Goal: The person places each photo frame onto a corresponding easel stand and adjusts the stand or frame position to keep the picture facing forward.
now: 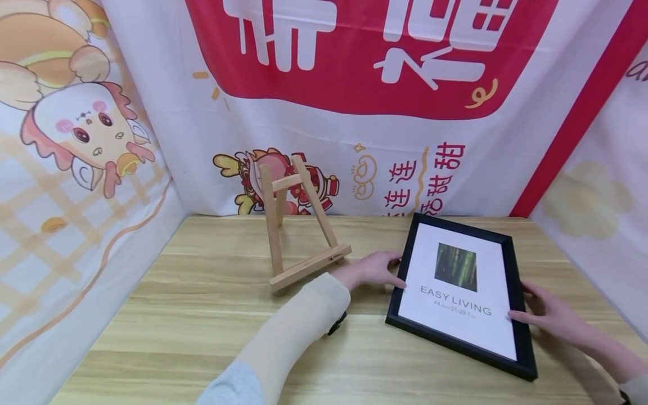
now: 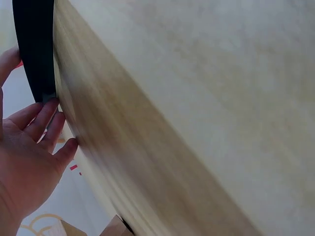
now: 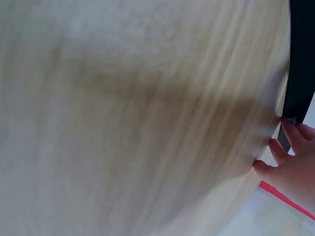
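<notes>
A black picture frame lies face up at the right of the wooden table, turned slightly. Behind its front sits a white sheet with a small green picture and the words EASY LIVING. My left hand holds the frame's left side, thumb on the border. On the opposite side, my right hand grips the border with its thumb on top. Both wrist views show fingertips low against the black edge, close to the tabletop. Left of the frame stands a small wooden easel, its ledge facing front.
The light wood-grain table meets a printed cloth backdrop at its far edge. Patterned cloth walls rise on the left and right. The left forearm passes just in front of the easel.
</notes>
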`<state>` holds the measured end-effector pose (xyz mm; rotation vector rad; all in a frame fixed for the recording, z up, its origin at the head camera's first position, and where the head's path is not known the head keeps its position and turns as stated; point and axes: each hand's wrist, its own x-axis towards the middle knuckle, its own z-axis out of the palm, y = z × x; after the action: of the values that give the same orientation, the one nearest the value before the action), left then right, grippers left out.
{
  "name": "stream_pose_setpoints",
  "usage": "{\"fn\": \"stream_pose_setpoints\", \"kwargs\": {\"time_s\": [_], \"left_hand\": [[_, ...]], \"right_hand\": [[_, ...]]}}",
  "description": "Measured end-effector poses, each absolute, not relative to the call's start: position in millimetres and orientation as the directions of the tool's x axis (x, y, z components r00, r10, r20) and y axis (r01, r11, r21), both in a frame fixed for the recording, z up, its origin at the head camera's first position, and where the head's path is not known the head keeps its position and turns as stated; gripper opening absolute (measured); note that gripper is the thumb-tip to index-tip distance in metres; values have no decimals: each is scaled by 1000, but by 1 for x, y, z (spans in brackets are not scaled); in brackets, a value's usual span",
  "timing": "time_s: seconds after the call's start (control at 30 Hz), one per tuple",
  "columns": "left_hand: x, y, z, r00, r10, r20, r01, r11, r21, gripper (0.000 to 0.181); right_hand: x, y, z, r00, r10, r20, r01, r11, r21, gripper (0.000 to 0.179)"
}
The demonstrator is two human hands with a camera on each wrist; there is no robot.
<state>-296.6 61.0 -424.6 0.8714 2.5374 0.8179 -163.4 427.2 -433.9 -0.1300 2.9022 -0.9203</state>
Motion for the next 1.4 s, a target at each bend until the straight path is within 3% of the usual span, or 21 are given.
{"fn": "stream_pose_setpoints", "kwargs": {"time_s": [0.47, 0.97, 1.2, 1.4], "left_hand": [[-295, 63, -430, -769, 627, -124, 392, 616, 683, 81], [-290, 63, -430, -794, 598, -111, 306, 551, 776, 80], [-284, 64, -430, -825, 557, -98, 218, 474, 853, 80], [-280, 64, -426, -863, 495, -105, 111, 389, 915, 84]], "right_hand": [[-167, 426, -434, -989, -52, -139, 46, 781, -622, 94], [-162, 416, -437, -998, -23, -65, 28, 721, -692, 84], [-162, 414, -434, -993, 12, -116, 98, 629, -771, 89], [-159, 411, -434, -997, 38, -71, 81, 519, -851, 88]]}}
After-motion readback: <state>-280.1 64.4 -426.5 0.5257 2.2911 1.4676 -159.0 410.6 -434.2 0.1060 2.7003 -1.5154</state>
